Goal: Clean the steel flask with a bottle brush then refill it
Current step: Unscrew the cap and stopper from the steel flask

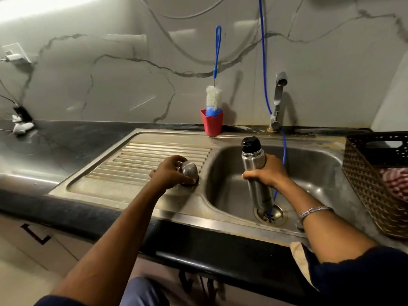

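The steel flask (254, 164) stands upright in the sink basin (313, 173), its black stopper on top and its base near the drain (271, 214). My right hand (268, 172) grips the flask around its middle. My left hand (170, 173) holds the flask's steel cap (189, 170) mouth-down on the drainboard (136, 160), fingers curled over it. The bottle brush (214, 98), white and blue bristles with a blue handle, stands in a red cup (212, 125) at the back of the sink, untouched.
A tap (278, 98) rises behind the basin, with a blue hose (263, 62) running down from the wall into the drain. A brown woven basket (375, 184) holding a cloth sits at the right. Dark counter extends left, with a charger and cables by the wall.
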